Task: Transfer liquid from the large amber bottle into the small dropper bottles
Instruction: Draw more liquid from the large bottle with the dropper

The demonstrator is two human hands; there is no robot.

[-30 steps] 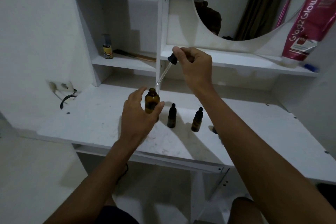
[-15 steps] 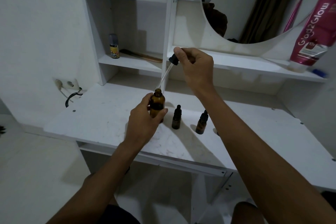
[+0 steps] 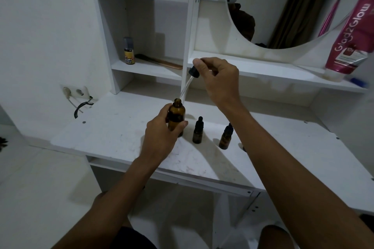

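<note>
Since the earlier frames the left hand has closed more firmly round the large amber bottle, fingers wrapped behind it and thumb across the front, and the glass tip of the dropper has come down until it sits right at the bottle's open mouth. The bottle is upright, its base at or just above the white counter; which of the two cannot be told.

The right hand, above and to the right of the left, pinches the dropper's black rubber bulb between thumb and forefinger, the other fingers curled in. The glass tube slants down and leftward from that pinch to the bottle neck.

Just right of the left hand stands a small dropper bottle, capped in black, upright on the counter. A second small dropper bottle stands further right, partly hidden by the right forearm.

Behind the right hand runs a white shelf under a round mirror, with a pink tube standing at its far right end. On the lower shelf beyond the left hand is a small yellow-labelled bottle.
</note>
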